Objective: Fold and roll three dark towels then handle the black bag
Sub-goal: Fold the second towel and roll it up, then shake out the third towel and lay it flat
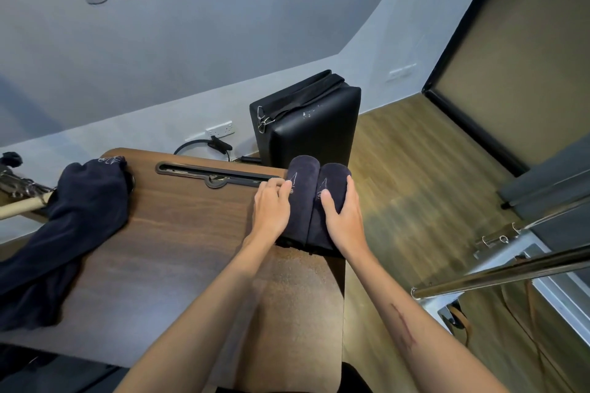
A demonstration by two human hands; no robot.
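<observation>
Two rolled dark navy terry towels lie side by side and touching at the centre-right of the frame, at the right edge of the brown wood-grain counter (178, 233): the left roll (301, 201) and the right roll (330, 198), each with pale stitching facing up. I set them parallel so they pack as a pair.

My left hand (271, 210) rests against the outer flank of the left roll, fingers loosely bent, thumb tip on the cloth; its grip looks relaxed, touching not clasping. My right hand (343, 217) lies over the right roll, fingers and thumb curving around it, a holding grip that, I judge, keeps the roll from unwinding and presses it to its neighbour.

A third dark navy towel, unfolded and crumpled (73, 233), lies at the left of the frame, draped over the counter's far left edge; I judge it the remaining piece to fold and roll.

The black boxy padded bag with strap and metal clips (313, 128) stands upright on the floor just behind the rolls, untouched.
</observation>
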